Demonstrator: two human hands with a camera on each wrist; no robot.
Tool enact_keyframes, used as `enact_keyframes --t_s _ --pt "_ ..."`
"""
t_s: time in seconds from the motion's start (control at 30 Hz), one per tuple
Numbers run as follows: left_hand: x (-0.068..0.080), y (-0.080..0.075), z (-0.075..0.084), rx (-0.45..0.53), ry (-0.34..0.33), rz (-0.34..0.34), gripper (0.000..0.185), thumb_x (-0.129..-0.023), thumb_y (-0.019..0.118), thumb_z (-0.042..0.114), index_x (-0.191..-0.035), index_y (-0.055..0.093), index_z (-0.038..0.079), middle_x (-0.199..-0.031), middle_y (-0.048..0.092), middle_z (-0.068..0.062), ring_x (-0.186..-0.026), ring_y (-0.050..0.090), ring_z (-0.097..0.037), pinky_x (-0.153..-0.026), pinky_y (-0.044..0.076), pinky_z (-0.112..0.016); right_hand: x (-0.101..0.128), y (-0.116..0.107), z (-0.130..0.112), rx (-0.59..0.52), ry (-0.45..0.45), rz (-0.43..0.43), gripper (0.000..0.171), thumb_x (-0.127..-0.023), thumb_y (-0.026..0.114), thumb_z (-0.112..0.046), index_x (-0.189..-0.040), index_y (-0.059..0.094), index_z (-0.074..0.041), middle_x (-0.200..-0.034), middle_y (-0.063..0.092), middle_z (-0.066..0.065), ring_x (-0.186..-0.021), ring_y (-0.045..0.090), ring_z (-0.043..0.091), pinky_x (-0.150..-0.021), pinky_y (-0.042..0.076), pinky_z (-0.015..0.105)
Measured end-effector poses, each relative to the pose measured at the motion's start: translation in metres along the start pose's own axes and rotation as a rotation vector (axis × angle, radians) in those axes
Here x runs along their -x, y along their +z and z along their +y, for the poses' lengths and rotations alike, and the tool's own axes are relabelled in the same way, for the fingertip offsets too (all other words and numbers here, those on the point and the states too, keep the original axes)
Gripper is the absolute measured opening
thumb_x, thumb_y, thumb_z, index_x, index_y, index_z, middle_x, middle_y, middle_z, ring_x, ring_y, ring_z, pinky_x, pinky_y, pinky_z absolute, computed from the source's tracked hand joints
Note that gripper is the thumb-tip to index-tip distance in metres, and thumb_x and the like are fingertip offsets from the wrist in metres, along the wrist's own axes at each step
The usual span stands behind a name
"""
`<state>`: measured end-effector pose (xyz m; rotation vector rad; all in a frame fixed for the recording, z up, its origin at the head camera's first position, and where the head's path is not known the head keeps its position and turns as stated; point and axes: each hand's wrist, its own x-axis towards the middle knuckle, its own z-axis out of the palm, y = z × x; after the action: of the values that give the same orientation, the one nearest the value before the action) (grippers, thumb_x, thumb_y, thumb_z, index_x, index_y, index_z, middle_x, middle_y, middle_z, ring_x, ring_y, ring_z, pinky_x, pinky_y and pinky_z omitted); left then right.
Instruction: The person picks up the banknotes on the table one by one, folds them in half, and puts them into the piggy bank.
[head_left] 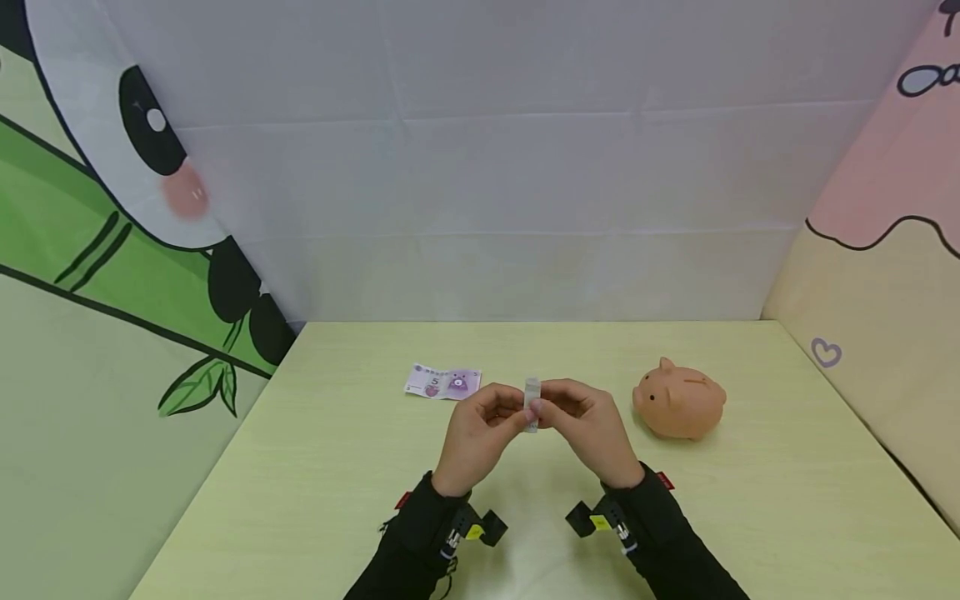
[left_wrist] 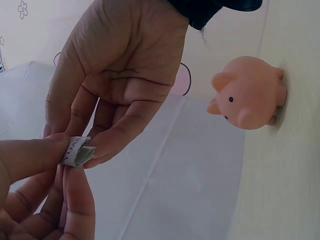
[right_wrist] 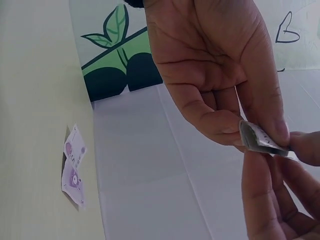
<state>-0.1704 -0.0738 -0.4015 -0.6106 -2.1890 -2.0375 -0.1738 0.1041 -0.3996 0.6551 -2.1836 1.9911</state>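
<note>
Between both hands, above the table, is a small folded banknote [head_left: 532, 405], pale with dark print; its folded layers show at the end in the left wrist view [left_wrist: 79, 152]. My left hand [head_left: 480, 433] pinches it from the left between thumb and fingers. From the other side my right hand [head_left: 588, 425] pinches it too, the two thumbs meeting at its front. Behind the left hand lies a purple play banknote [head_left: 442, 382] with a 5 and a bear, creased across its middle. An orange piggy bank [head_left: 678, 400] with a slot on its back stands right of the right hand.
The pale wooden table [head_left: 337, 500] ends at a white cloth backdrop [head_left: 495, 183]. A cartoon-printed panel [head_left: 187, 475] borders the left side, and a pink and cream one [head_left: 862, 308] the right. Each black sleeve carries a small wrist camera.
</note>
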Motion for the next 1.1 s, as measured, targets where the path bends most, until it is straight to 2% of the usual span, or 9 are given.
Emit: enact_keyframes --t_s 0.27,0.67,1.1 --pt "0.0001 -0.0002 0.0025 -0.005 -0.016 0.006 0.018 -0.091 0.069 0.011 -0.105 0.068 0.001 -0.101 0.067 -0.020 -0.083 0.065 -0.011 -0.076 0.056 -0.023 -0.0002 -0.0012 0.0007 -0.023 0.019 -0.001 0.024 -0.094 0.065 -0.009 -0.114 0.067 0.004 -0.101 0.069 0.012 -0.081 0.067 0.006 -0.076 0.059 0.028" --pt "0.0008 0.0005 0.0008 -0.005 -0.017 0.011 0.019 -0.090 0.070 0.010 -0.105 0.068 0.000 -0.099 0.066 -0.021 -0.081 0.064 -0.009 -0.075 0.055 -0.021 -0.0013 -0.0003 0.0009 0.000 0.021 0.020 0.021 -0.093 0.066 -0.008 -0.109 0.068 0.005 -0.101 0.068 0.024 -0.078 0.067 0.005 -0.074 0.059 0.026" --pt "0.0012 0.0015 -0.0004 -0.004 -0.018 0.005 0.020 -0.090 0.070 0.011 -0.106 0.067 0.000 -0.099 0.066 -0.022 -0.080 0.064 -0.008 -0.074 0.055 -0.021 0.0006 -0.0003 -0.0032 -0.011 0.008 0.026 0.018 -0.093 0.065 -0.006 -0.105 0.069 0.006 -0.095 0.068 0.020 -0.076 0.067 0.005 -0.073 0.059 0.026"
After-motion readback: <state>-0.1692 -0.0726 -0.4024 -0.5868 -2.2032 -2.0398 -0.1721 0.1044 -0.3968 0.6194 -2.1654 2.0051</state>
